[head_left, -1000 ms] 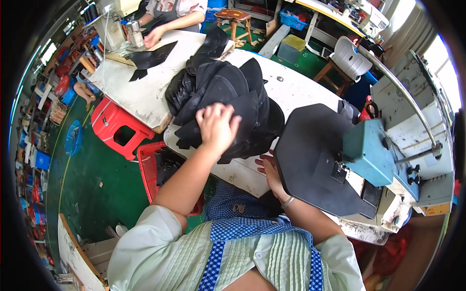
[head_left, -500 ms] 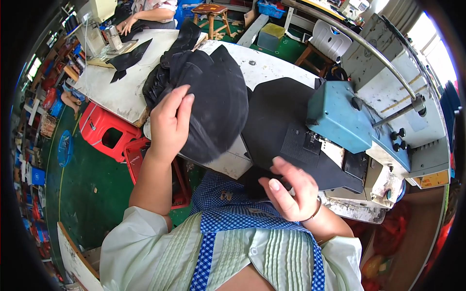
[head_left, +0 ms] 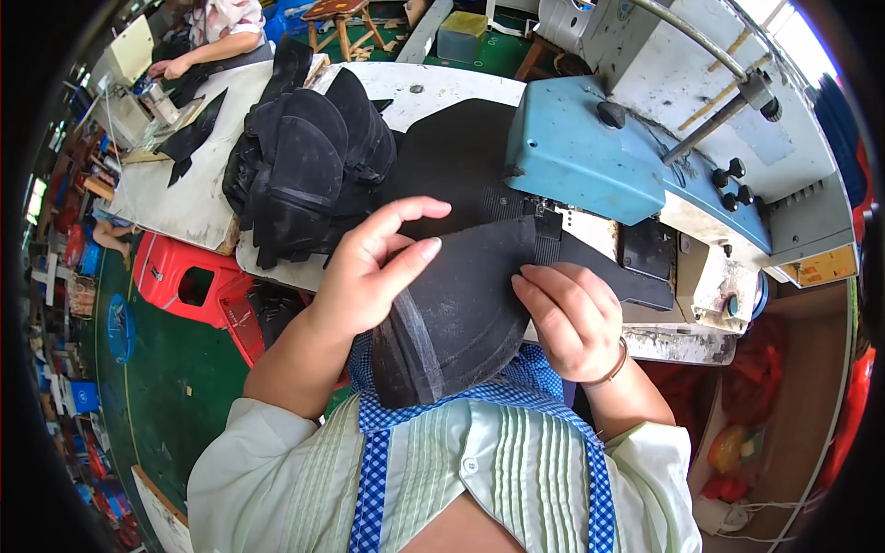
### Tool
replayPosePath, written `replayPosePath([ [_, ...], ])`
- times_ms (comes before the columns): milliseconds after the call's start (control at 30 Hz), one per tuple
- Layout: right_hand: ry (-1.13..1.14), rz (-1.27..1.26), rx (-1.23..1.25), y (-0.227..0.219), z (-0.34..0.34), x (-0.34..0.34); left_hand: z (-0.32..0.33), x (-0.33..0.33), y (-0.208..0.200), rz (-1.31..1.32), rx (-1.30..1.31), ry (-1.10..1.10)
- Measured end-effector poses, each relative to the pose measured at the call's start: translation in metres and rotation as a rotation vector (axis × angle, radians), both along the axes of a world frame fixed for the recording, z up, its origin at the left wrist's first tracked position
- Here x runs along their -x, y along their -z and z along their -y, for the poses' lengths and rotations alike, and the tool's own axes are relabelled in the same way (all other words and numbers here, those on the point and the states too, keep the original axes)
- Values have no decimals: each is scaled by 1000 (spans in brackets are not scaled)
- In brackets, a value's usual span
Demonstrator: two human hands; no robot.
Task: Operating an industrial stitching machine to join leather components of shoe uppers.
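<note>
A curved black fabric piece [head_left: 466,300] with a paler stripe across its left end hangs in front of me. Its upper right corner is at the working head of a blue machine [head_left: 590,147]. My right hand [head_left: 576,318] pinches the piece's right edge between thumb and fingers. Over its upper left edge is my left hand [head_left: 373,267], thumb and index finger spread apart; the other fingers are partly hidden. Left of the machine, a heap of similar black pieces [head_left: 300,170] lies on the white worktable [head_left: 419,85].
A black board [head_left: 452,138] covers the table beside the machine. Red plastic stools [head_left: 175,276] stand at the left. A metal bar [head_left: 691,41] arches above the machine. At the far left, another person's hands [head_left: 171,67] are by a second machine [head_left: 129,101].
One black piece has come off the heap and moved right, up to the machine. My right hand has closed on its edge, while my left fingers have spread. The whole view has shifted.
</note>
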State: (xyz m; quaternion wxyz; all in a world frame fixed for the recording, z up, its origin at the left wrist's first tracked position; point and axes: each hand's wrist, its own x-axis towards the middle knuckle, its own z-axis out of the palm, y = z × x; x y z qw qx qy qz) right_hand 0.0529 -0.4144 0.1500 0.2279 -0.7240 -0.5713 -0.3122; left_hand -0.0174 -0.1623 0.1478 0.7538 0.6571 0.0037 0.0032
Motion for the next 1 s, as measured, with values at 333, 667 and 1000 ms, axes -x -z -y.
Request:
replayPosePath([
  [333, 168, -249, 203, 1, 1, -14, 26, -24, -13, 577, -1154, 119],
  [667, 134, -342, 171, 0, 0, -29, 28, -46, -26, 505, -1167, 148],
  [1000, 158, -363, 139, 2, 2, -31, 32, -52, -21, 544, -1165, 134],
])
